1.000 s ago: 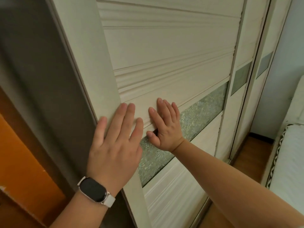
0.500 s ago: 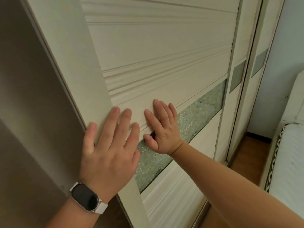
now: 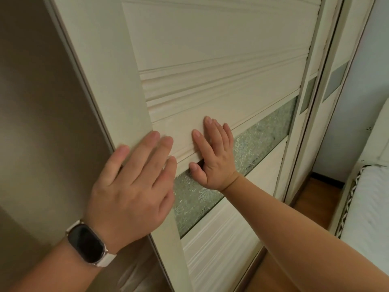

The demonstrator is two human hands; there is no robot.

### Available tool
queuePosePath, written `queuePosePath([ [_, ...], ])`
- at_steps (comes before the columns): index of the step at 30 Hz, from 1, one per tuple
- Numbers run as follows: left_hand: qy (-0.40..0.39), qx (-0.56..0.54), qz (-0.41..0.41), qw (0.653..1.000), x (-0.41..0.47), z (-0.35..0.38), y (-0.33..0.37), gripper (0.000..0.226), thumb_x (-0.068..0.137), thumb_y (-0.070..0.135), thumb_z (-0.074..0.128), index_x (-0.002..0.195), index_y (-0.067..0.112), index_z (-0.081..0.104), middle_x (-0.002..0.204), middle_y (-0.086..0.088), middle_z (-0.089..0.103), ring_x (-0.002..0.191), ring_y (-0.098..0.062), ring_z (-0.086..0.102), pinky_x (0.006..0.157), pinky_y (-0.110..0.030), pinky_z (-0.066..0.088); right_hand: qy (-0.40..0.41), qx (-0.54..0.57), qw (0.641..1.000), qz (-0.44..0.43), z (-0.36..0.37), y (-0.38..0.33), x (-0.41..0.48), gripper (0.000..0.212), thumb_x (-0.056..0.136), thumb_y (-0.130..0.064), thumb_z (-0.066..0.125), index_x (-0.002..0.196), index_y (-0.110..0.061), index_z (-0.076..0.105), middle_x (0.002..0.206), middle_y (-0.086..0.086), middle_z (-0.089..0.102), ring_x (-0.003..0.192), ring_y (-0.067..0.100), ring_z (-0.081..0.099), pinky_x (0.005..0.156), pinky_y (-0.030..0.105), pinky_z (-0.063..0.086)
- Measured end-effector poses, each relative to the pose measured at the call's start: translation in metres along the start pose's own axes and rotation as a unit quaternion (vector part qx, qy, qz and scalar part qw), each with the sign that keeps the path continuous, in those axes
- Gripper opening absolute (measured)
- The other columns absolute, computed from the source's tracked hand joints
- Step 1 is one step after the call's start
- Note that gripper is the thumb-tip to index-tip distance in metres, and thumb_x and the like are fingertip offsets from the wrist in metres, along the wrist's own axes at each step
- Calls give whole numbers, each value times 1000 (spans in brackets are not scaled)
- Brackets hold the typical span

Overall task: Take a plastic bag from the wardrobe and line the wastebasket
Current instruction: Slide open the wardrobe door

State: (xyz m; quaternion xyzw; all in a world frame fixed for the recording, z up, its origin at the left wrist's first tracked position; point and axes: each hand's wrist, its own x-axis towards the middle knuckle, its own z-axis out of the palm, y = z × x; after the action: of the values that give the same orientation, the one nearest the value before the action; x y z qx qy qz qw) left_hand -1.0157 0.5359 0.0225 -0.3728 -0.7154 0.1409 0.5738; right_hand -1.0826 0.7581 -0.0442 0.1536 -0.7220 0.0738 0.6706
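While you face the cream, grooved sliding wardrobe door, your left hand lies flat with fingers spread on its left edge rail, a dark-faced smartwatch with a white strap on the wrist. Your right hand presses flat just beside it, fingers splayed over the ridged moulding, thumb on the frosted, patterned glass strip. Neither hand pinches anything. No plastic bag or wastebasket shows.
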Motion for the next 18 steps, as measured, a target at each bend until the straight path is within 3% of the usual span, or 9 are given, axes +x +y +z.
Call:
queuePosePath([
  [11, 35, -19, -1, 999, 35, 31, 27, 34, 83, 32, 52, 107, 15, 68, 132, -5, 62, 133, -27, 42, 108, -45, 21, -26, -7, 1000, 16, -9, 33, -3, 61, 95, -55, 32, 141, -17, 42, 147, 18, 36, 137, 39, 36, 103, 68, 35],
  [18, 24, -79, 18, 996, 57, 45, 36, 34, 85, 32, 49, 105, 13, 69, 127, -7, 65, 133, -27, 42, 114, -41, 16, -33, -8, 997, 66, -7, 47, -5, 59, 97, -55, 28, 146, -23, 33, 150, 20, 30, 140, 42, 31, 105, 70, 31],
])
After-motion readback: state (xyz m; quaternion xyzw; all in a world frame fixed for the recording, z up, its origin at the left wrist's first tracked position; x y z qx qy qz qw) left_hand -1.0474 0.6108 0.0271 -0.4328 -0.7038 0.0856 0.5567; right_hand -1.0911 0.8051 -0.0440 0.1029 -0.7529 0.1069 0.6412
